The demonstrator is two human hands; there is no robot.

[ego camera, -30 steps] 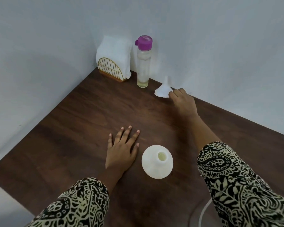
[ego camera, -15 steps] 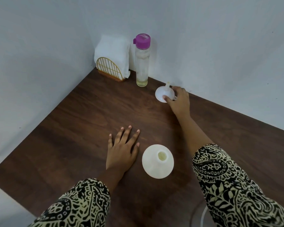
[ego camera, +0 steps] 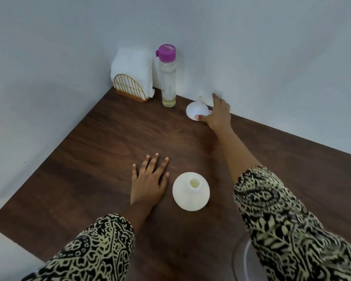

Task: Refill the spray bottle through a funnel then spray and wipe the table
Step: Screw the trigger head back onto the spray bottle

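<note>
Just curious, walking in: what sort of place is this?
Probably a plain home room: a wooden table against bare white walls, with a napkin holder and a purple-capped bottle.

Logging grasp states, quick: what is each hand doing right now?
Left hand: open, flat on the table.
Right hand: holding the funnel by its rim.

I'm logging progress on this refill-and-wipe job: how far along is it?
Done: the white bottle stands with its neck open. In hand: the right hand pinches the funnel near the wall; the left hand rests flat on the table. Left: seating the funnel, pouring from the capped purple-lidded bottle, spraying, wiping.
</note>
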